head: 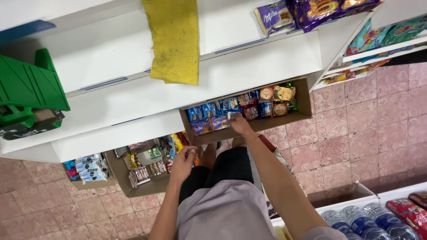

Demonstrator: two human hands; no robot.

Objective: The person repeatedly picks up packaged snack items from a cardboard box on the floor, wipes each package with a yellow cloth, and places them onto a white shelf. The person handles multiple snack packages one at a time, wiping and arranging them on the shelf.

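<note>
1. We are looking straight down past a grey shirt (pixel 227 209) and dark shorts (pixel 222 171) at our own two bare arms.
2. We are curling our left hand (pixel 183 161) into a loose grip near our knee, above the pink patterned floor tiles (pixel 356 129); something small and orange is peeking out beside the fingers, but we cannot tell what it is or whether the hand is pinching it.
3. Just beyond that hand, we are seeing a low cardboard box (pixel 133 189) on the floor, filled with small mixed packets in yellow, red and white.
4. We are stretching our right hand (pixel 240 125) into a long cardboard tray (pixel 304 100) that is sitting under the white shelf (pixel 249 66).
5. The right grip is closing its fingertips on the purple snack packets (pixel 210 124) at the near edge of the tray; whether it is truly pinching one is too small to tell.
6. These packets are flat, glossy and purple with light lettering, standing in a row beside blue packets (pixel 202 111) and round biscuit packs (pixel 275 100).
7. Farther up, a yellow cloth (pixel 174 40) is hanging over the shelf edges, and a green plastic object (pixel 29 86) is lying to the left.
8. Farthest off, more purple packs (pixel 311 11) are lying on the top shelf.
</note>
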